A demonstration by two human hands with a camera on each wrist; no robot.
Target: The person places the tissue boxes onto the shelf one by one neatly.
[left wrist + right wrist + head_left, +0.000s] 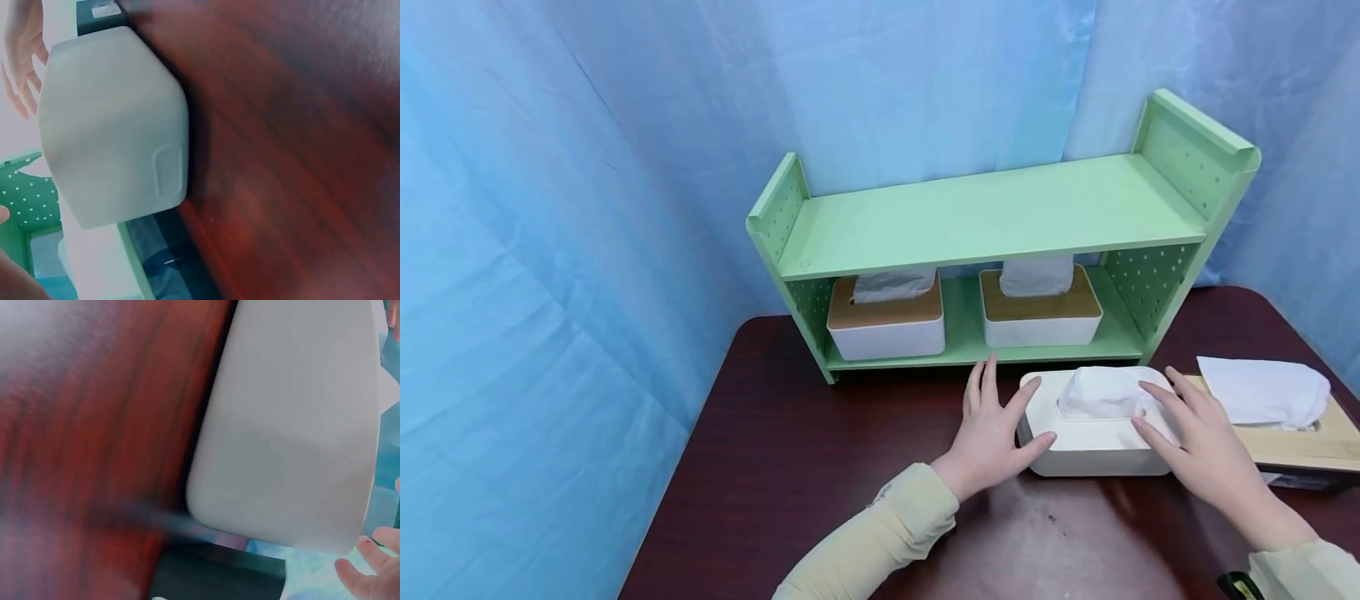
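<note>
A white tissue box [1108, 462] with a tissue [1097, 392] sticking out of its top sits on the table. My left hand [992, 433] is at its left end, fingers spread and nearly straight, thumb close to the front corner. Over the right end hovers my right hand [1210, 442], its spread fingers near the top edge and the tissue. The left wrist view shows the box's plain end wall [112, 125] with an oval recess. In the right wrist view, fingertips [356, 578] appear beside the box's corner.
Behind stands a green shelf [992, 218]. On its lower board are two white tissue boxes with wooden lids, one left [887, 337] and one right [1045, 332]. A dark box with a light wooden lid [1285, 446] and a tissue stands right of the white box. Blue curtains [625, 208] surround the dark red table [760, 450].
</note>
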